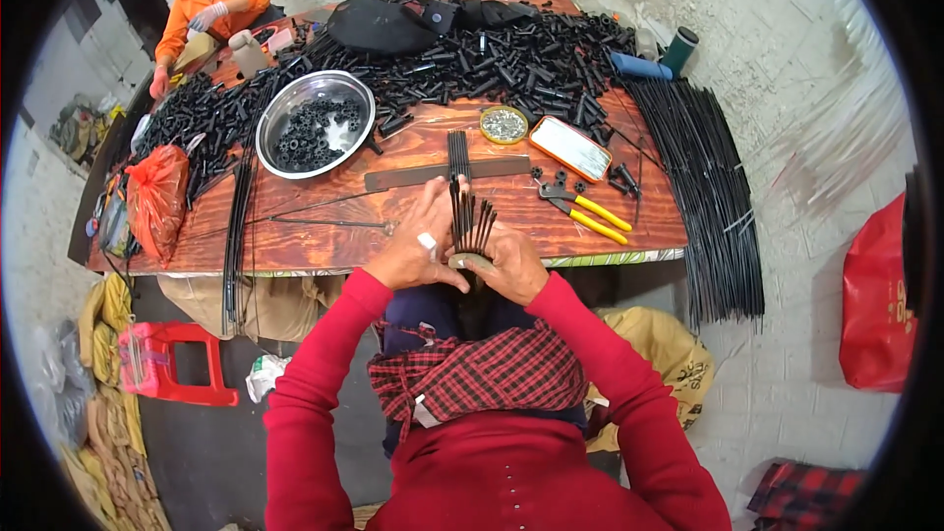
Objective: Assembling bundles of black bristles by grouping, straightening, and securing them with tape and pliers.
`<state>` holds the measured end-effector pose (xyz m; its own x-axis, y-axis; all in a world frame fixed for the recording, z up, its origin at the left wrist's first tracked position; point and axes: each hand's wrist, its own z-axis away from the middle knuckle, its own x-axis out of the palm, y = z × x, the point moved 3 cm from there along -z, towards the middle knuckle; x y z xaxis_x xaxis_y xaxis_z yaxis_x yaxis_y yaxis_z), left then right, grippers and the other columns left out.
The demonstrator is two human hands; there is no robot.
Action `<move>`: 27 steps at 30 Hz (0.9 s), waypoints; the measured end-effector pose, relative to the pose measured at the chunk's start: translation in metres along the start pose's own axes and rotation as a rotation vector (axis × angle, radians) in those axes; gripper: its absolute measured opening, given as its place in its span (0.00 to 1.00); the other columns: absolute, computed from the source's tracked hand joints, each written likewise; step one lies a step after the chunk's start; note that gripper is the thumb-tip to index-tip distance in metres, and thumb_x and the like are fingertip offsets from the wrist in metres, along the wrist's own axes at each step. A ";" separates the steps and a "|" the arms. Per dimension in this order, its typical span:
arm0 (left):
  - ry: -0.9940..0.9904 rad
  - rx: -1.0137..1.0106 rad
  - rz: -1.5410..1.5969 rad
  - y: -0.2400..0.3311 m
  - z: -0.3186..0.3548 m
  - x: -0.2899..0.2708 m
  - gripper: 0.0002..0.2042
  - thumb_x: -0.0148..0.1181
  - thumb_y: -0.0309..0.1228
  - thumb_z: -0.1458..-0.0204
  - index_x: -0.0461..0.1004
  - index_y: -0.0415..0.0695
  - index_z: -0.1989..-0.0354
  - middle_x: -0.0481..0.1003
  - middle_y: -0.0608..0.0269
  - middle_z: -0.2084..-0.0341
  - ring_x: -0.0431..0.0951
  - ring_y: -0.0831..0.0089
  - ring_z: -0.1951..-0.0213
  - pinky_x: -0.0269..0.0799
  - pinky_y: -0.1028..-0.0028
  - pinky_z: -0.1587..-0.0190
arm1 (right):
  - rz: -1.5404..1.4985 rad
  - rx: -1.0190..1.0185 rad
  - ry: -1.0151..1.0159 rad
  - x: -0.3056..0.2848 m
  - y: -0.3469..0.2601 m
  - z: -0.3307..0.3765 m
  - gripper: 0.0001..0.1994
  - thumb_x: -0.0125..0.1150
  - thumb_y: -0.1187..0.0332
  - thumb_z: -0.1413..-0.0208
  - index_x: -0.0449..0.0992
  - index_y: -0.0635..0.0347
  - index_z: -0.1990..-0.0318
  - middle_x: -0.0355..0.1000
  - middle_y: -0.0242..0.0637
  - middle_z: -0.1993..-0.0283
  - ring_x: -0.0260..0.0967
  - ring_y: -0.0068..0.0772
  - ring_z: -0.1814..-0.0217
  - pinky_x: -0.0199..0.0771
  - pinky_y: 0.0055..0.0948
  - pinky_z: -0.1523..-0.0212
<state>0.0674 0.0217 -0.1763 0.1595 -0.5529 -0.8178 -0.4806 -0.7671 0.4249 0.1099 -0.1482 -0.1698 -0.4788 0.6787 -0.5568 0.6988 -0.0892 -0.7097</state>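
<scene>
A bundle of thin black rods [475,226] stands between my hands at the near table edge, its ends fanned apart. My right hand [515,264] is closed around the bundle's right side, its thumb across the front by a grey-green oval patch. To the left, my left hand [405,248] has its fingers stretched out and thumb apart, close beside the rods. White tape is wrapped on one of its fingers. Beyond the hands, black rods [458,152] lie across a flat dark bar [403,177]; whether they belong to the same bundle is hidden.
Yellow-handled pliers [598,219], a shallow tray [570,149] and a round tin of small metal pieces [503,125] lie right. A steel bowl [264,143] holds black rings. Black tubes [511,69] heap behind; long rods [703,206] overhang right. A co-worker [211,0] sits far left.
</scene>
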 end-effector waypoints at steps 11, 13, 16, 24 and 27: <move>0.110 -0.186 0.720 0.066 -0.032 -0.090 0.16 0.64 0.23 0.46 0.78 0.36 0.49 0.83 0.58 0.59 0.82 0.72 0.55 0.77 0.72 0.50 | -0.010 0.047 -0.048 0.002 0.009 0.001 0.12 0.67 0.69 0.47 0.79 0.58 0.54 0.78 0.44 0.58 0.73 0.52 0.53 0.73 0.44 0.54; 0.107 -0.225 0.747 0.068 -0.029 -0.093 0.15 0.65 0.24 0.47 0.79 0.36 0.51 0.83 0.58 0.59 0.82 0.73 0.56 0.78 0.72 0.51 | -0.047 0.058 -0.060 0.001 0.007 0.001 0.12 0.67 0.70 0.47 0.79 0.58 0.54 0.78 0.44 0.58 0.74 0.51 0.54 0.74 0.42 0.54; 0.100 -0.257 0.726 0.080 -0.025 -0.103 0.13 0.66 0.24 0.47 0.80 0.36 0.53 0.83 0.56 0.61 0.82 0.73 0.58 0.78 0.72 0.55 | -0.116 0.087 -0.095 -0.003 0.002 -0.002 0.13 0.67 0.71 0.48 0.80 0.58 0.54 0.78 0.44 0.59 0.75 0.50 0.55 0.74 0.40 0.54; 0.172 -0.092 0.447 0.089 -0.016 -0.109 0.14 0.66 0.23 0.51 0.81 0.38 0.54 0.83 0.53 0.64 0.84 0.65 0.63 0.75 0.70 0.60 | -0.170 0.108 -0.143 -0.006 -0.004 -0.004 0.13 0.68 0.71 0.49 0.80 0.58 0.54 0.78 0.44 0.59 0.77 0.46 0.57 0.75 0.37 0.56; 0.152 -0.128 0.445 0.085 -0.012 -0.107 0.14 0.66 0.23 0.50 0.81 0.39 0.53 0.83 0.53 0.63 0.83 0.64 0.63 0.75 0.69 0.58 | -0.122 0.088 -0.127 -0.003 0.001 -0.004 0.14 0.69 0.70 0.50 0.81 0.57 0.55 0.78 0.44 0.59 0.76 0.49 0.56 0.75 0.39 0.56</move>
<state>0.0200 0.0118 -0.0484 0.0911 -0.8702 -0.4843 -0.4220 -0.4742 0.7727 0.1139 -0.1474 -0.1670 -0.6242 0.5911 -0.5108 0.5855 -0.0790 -0.8068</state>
